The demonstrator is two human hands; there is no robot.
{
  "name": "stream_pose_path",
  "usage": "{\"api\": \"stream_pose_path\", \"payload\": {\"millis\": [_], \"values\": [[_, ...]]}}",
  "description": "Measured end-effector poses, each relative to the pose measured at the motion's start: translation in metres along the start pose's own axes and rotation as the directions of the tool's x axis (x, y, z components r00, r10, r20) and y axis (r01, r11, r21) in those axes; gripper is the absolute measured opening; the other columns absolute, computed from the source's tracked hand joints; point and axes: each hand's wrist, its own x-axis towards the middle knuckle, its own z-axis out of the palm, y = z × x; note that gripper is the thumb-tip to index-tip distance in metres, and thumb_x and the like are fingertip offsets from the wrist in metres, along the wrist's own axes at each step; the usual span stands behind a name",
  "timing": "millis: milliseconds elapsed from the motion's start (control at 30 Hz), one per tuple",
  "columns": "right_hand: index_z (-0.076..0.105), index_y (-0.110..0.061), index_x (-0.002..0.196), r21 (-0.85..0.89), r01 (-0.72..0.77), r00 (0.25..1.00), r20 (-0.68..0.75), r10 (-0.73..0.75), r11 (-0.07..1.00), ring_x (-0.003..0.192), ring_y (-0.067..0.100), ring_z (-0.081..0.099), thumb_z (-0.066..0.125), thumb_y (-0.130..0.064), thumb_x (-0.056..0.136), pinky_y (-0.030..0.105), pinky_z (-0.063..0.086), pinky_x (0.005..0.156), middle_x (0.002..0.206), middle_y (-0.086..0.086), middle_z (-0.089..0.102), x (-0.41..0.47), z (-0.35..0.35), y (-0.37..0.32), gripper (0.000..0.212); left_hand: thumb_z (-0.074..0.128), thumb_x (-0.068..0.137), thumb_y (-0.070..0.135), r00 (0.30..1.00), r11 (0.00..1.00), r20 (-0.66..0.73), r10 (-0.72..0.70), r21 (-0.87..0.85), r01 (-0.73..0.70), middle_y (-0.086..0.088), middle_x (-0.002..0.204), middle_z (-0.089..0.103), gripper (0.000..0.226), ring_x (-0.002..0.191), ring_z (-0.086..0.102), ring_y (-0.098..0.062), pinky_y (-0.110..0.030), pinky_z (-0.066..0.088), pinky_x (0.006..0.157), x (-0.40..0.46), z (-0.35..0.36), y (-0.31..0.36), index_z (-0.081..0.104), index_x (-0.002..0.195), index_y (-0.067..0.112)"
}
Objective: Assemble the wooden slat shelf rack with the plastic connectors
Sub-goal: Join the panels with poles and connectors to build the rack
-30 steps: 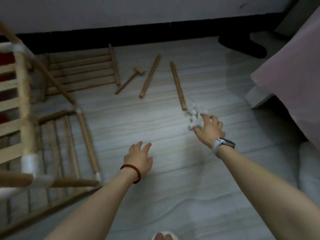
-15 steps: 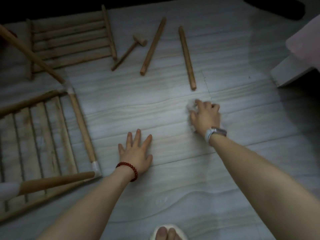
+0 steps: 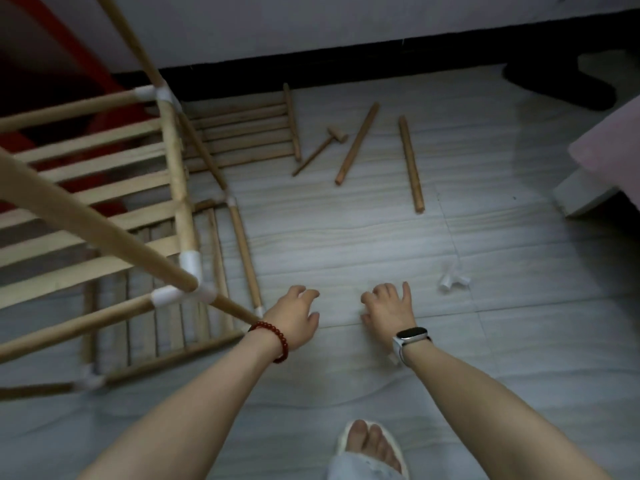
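The partly built rack (image 3: pixel 173 188) fills the left, its wooden poles joined by white plastic connectors (image 3: pixel 190 268) over a slat shelf. A loose slat panel (image 3: pixel 242 133) lies on the floor behind it. Two loose poles (image 3: pixel 356 143) (image 3: pixel 411 164) and a small wooden mallet (image 3: pixel 320 148) lie farther out. A loose white connector (image 3: pixel 452 279) lies on the floor to the right of my right hand (image 3: pixel 389 311). That hand hovers palm down with curled fingers, and its palm is hidden. My left hand (image 3: pixel 294 317) hovers beside the rack's near corner, relaxed and holding nothing.
A wall with a dark skirting (image 3: pixel 346 67) runs along the back. A pink bed edge (image 3: pixel 609 161) stands at the right, and a dark object (image 3: pixel 554 81) lies at the back right. My slippered foot (image 3: pixel 370 448) shows at the bottom.
My right hand has pulled back left from the white connector, which now lies apart on the floor. My left hand has lifted off the floor. The view has risen, showing the rack's upper frame.
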Motion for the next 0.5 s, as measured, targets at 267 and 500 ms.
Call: {"api": "stream_pose_path", "payload": {"millis": [267,500], "values": [[0.055,-0.018,0.107,0.935,-0.023,0.995,-0.014,0.103,0.353,0.096,0.022,0.058,0.063,-0.017,0.088,0.033,0.05,0.081,0.112,0.008,0.054,-0.032,-0.133,-0.065,0.021,0.04,0.098,0.032,0.986,0.985,-0.094,0.141,0.116,-0.13,-0.005,0.138,0.044,0.041,0.123,0.046,-0.022,-0.029,0.037,0.1,-0.084,-0.083,0.007,0.041,0.138,0.019],[0.051,-0.014,0.102,0.919,0.231,0.97,-0.243,0.001,-0.319,0.076,0.019,0.069,0.051,-0.001,0.093,0.029,0.054,0.064,0.099,0.011,0.058,-0.096,-0.293,-0.139,0.016,0.045,0.096,0.035,0.894,0.97,-0.378,0.243,0.085,-0.228,-0.001,0.108,0.066,0.03,0.097,0.061,-0.015,-0.032,0.051,0.087,-0.195,-0.174,0.009,0.063,0.113,0.017]]}}
